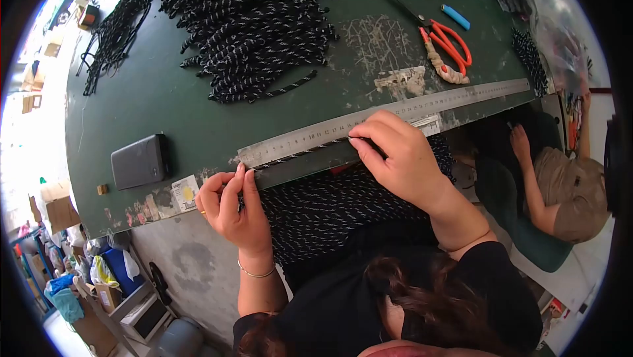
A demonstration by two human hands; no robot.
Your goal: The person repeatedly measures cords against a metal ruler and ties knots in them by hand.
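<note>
A thin black cord with white flecks (303,152) is stretched along the near edge of a long metal ruler (290,144). My left hand (231,205) pinches one end of the cord beside the ruler's left end. Farther right, my right hand (395,156) pinches the cord between thumb and forefinger, partly over the ruler's markings. The ruler lies along the front of the green table (178,106). More of the same flecked cord (310,212) covers my lap below the table edge.
A big pile of knotted cords (257,27) lies at the back, with a looser bundle (119,30) to its left. Scissors with orange handles (448,47) and a blue lighter (455,17) sit back right. A dark grey box (139,162) is at left. Another person (567,185) sits at right.
</note>
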